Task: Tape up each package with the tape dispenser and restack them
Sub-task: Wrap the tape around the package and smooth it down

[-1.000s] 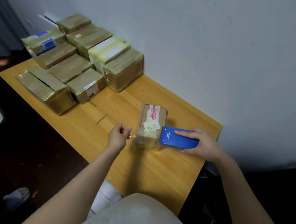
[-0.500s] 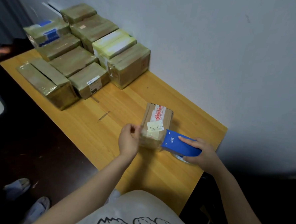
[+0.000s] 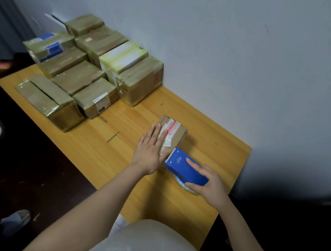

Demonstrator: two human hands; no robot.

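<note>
right hand (image 3: 208, 183) fingers wrapped round blue tape dispenser (image 3: 185, 168), toothed edge at near end of small package (image 3: 177, 131) mid-worktop (image 3: 208, 139) | left hand (image 3: 149, 149) fingers straight, pressing package top | risk: light box skids or tape wrinkles if press slackens during pull | taped packages (image 3: 91, 62) stacked far-left by wall

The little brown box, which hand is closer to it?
Left. The left hand lies flat on the little brown box; the right hand is off it, holding the blue tape dispenser beside it.
</note>
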